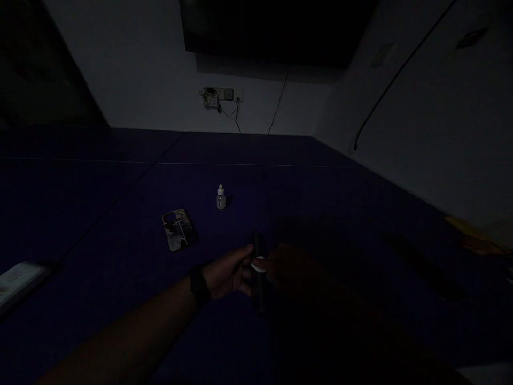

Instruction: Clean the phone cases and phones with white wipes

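The room is very dim. My left hand (234,278), with a black watch on its wrist, grips a slim dark slab that looks like a phone (260,297), held nearly edge-on to me. Pressed against it is a small white pad (259,264), which the fingers of my right hand (286,264) hold. Much of my right hand is lost in shadow. Ahead and to the left lies a patterned phone case (179,231) with a camera cut-out. A small clear bottle with a white cap (220,200) stands upright beyond my hands.
The blue-purple surface (256,184) runs to the wall. A white box-like thing (20,280) lies at left; a long dark object (422,264) and a yellowish cloth-like thing (476,238) are at right. Sockets (220,95) and a dark screen (272,32) are on the wall.
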Demonstrator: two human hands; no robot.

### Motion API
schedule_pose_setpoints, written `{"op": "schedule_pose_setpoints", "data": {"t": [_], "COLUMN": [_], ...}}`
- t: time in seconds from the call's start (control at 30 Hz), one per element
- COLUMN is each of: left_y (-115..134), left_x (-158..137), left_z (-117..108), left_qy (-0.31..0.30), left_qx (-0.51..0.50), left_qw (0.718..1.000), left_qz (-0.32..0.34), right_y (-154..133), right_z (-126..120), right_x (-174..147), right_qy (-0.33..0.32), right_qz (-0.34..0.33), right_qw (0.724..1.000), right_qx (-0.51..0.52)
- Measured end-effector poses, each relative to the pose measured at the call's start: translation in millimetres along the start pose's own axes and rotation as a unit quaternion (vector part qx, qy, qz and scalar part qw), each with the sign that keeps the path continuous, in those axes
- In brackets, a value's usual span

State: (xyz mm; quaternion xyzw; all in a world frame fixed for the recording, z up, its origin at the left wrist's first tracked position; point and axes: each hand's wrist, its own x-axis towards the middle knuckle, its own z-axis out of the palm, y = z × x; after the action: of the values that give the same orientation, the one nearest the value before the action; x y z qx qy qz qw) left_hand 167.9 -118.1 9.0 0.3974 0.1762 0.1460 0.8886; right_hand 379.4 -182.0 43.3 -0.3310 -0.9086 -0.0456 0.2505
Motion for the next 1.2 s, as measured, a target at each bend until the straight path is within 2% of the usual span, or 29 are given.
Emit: {"op": "schedule_pose_setpoints", "data": {"t": [0.17, 0.27, 0.57, 0.73, 0.83, 0.97, 1.13, 1.2], "left_y": [-1.7, -1.5, 0.8, -0.8, -1.6, -1.4, 1.3, 1.9], "left_x": [2.5, 2.4, 3.9, 2.2, 3.0, 4.9, 3.8, 3.0], "left_z": [-2.2, -1.2, -0.1, 1.0, 0.9, -1.1, -0.9, 0.2], "left_qy": [0.014, 0.029, -0.006, 0.027, 0.031, 0.009, 0.007, 0.013], "left_qx": [0.004, 0.017, 0.03, 0.041, 0.04, 0.027, 0.034, 0.038], "left_qw": [1.0, 0.999, 1.0, 0.999, 0.999, 1.0, 0.999, 0.999], "left_qz": [-0.002, -0.005, -0.005, 0.008, 0.008, 0.011, 0.008, 0.006], "right_y": [-28.9, -42.4, -15.6, -37.5, -41.1, -29.8, -38.5, -44.5], "right_z": [-2.6, -2.5, -0.1, 4.7, 4.1, 0.1, 4.8, 6.7], "right_x": [-11.1, -16.6, 1.4, -11.9, -13.5, -5.9, -11.3, -15.0], "right_qy": [-0.033, -0.057, 0.013, -0.033, -0.022, -0.002, -0.074, -0.084], "right_qz": [-0.046, -0.049, -0.035, -0.078, -0.057, -0.03, -0.063, -0.066], "right_qw": [0.998, 0.996, 0.999, 0.996, 0.998, 0.998, 0.995, 0.994], "right_qx": [0.042, 0.057, -0.009, 0.032, 0.025, -0.048, -0.027, -0.021]}}
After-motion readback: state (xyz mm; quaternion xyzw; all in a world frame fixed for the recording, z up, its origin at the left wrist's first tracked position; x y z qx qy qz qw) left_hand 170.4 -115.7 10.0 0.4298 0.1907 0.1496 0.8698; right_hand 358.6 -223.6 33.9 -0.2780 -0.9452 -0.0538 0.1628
